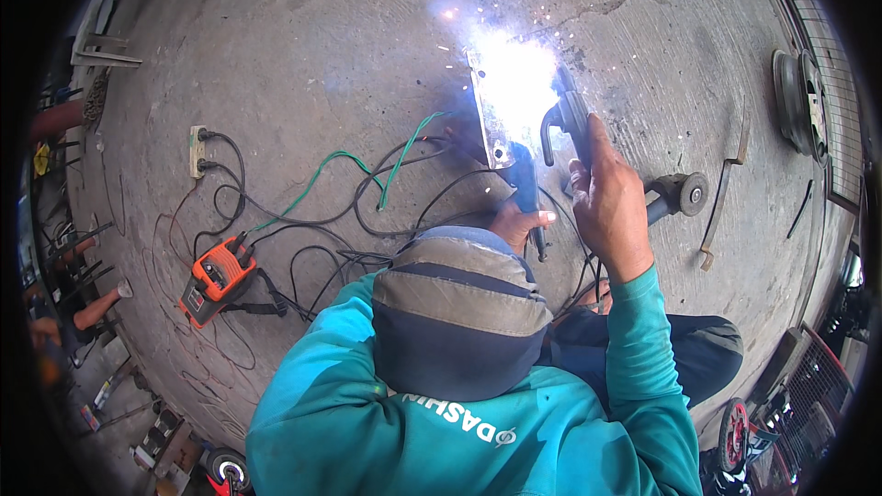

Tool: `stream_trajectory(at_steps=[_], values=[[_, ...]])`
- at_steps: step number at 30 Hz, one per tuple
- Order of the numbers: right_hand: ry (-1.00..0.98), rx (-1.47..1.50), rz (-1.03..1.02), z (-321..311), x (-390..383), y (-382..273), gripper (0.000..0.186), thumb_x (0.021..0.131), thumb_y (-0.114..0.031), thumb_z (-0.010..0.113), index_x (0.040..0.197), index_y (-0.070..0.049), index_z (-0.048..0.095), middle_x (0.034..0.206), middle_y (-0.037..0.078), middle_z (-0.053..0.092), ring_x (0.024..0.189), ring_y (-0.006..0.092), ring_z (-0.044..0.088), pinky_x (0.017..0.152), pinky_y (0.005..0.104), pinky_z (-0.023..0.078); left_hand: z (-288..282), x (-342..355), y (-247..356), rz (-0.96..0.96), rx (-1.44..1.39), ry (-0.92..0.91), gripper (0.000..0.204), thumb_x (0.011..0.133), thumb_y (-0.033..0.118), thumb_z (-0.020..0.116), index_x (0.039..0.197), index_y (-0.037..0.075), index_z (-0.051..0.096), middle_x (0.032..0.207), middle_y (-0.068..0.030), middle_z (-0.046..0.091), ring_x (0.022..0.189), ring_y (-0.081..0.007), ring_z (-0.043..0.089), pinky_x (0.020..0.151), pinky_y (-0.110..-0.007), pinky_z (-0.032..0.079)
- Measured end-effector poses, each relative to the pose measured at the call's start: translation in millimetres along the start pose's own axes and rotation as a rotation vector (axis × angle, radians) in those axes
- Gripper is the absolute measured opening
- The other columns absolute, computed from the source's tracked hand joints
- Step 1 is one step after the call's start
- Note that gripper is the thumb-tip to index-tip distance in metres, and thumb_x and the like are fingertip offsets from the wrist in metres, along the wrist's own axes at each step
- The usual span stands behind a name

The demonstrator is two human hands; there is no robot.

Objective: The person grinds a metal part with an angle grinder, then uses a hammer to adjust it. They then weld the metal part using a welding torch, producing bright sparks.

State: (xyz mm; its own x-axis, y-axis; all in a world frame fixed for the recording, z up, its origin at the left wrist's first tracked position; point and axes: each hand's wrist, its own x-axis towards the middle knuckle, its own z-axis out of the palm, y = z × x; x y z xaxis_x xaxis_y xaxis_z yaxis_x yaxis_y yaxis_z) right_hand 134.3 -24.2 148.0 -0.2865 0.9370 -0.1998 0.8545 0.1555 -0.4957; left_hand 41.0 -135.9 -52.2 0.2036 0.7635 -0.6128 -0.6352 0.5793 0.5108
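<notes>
My right hand (611, 207) is closed around a black welding electrode holder (571, 119) with a curved lever. At its far end a glaring white arc (516, 69) throws sparks and hides the joint. Just left of the glare, a flat metal plate (489, 129) with holes stands edge-on. My left hand (517, 223), partly hidden behind my raised knee (459, 312), wraps round a blue-handled tool (525, 188). This looks like locking pliers with a screw at the near end. The tool's upper end reaches the plate; its jaws are lost in the glare.
An orange welding machine (219, 280) sits at left, its cables trailing across the concrete. Beyond it lies a power strip (197, 152). An angle grinder (675, 196) and a bent metal strip (726, 193) lie at right, with wheel rims (797, 106) farther off. Another person's limb (99, 309) shows far left.
</notes>
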Motion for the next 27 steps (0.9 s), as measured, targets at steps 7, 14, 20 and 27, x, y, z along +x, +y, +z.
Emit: stream_trajectory(at_steps=[7,14,20,27], values=[[0.053,-0.059,-0.060,6,1,9,0.070,0.090,-0.006,0.058,0.156,-0.001,0.035,0.097,0.024,0.070,0.083,0.0427,0.069,0.070,0.0530,0.053,5,-2,4,0.021,-0.046,0.002,0.031,0.074,0.013,0.084,0.097,0.008,0.064,0.082,-0.0020,0.063,0.078,-0.0154,0.061,0.077,-0.032,0.047],[-0.010,-0.042,0.006,3,2,7,0.064,0.094,-0.012,0.056,0.154,0.001,0.038,0.104,0.027,0.069,0.088,0.0466,0.068,0.078,0.0539,0.054,3,1,-2,0.016,0.000,0.015,0.024,0.074,0.012,0.084,0.089,0.007,0.066,0.078,-0.0035,0.065,0.075,-0.0163,0.062,0.075,-0.032,0.047],[-0.009,-0.032,-0.001,4,3,9,0.062,0.094,-0.014,0.056,0.152,0.002,0.040,0.106,0.028,0.069,0.093,0.0466,0.068,0.081,0.0539,0.053,3,3,-5,0.057,-0.048,0.018,0.026,0.074,0.013,0.085,0.090,0.006,0.066,0.078,-0.0039,0.065,0.075,-0.0168,0.063,0.076,-0.033,0.047],[0.018,-0.021,-0.019,6,3,11,0.063,0.093,-0.012,0.058,0.152,0.002,0.041,0.104,0.028,0.069,0.089,0.0468,0.068,0.078,0.0543,0.054,-10,7,-10,0.069,0.132,-0.120,0.029,0.093,0.010,0.071,0.116,0.004,0.056,0.095,-0.0034,0.065,0.083,-0.0152,0.067,0.070,-0.033,0.056]])
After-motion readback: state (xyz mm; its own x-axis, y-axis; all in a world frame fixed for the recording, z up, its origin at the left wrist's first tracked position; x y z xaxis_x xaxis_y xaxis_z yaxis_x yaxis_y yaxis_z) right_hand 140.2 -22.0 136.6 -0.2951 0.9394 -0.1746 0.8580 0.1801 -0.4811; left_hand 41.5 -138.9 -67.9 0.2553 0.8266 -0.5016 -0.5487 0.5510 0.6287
